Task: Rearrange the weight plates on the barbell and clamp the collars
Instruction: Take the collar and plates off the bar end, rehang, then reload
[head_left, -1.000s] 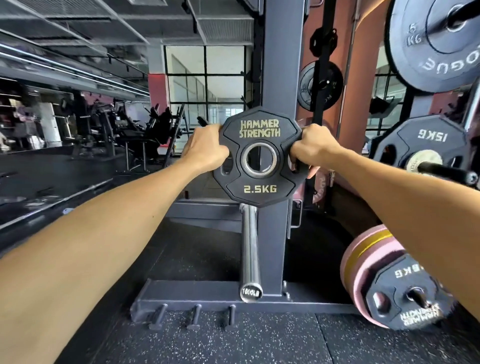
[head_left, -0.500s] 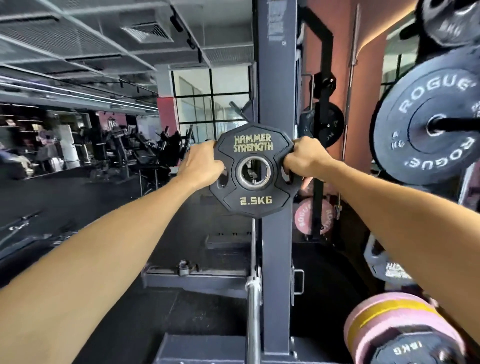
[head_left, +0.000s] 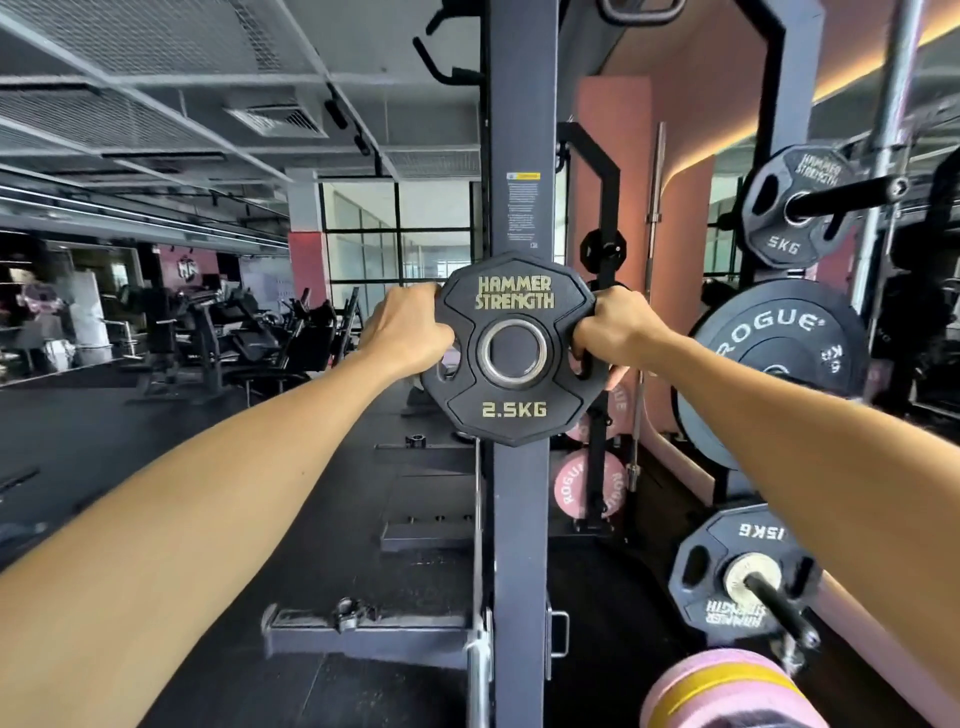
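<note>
Plate (head_left: 514, 348), the 2.5KG one, was held up at arm's length in front of the rack post (head_left: 521, 130), gripped on both sides by the left hand (head_left: 408, 330) and right hand (head_left: 613, 327), fingers curled through its slots.

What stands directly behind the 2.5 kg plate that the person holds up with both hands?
A dark rack post rises behind the 2.5 kg plate and shows through its centre hole. The left hand and right hand grip its sides. The post's face behind the plate is covered.

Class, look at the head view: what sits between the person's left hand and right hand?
In the head view, the 2.5 kg Hammer Strength plate sits between left hand and right hand, gripped by both.
</note>
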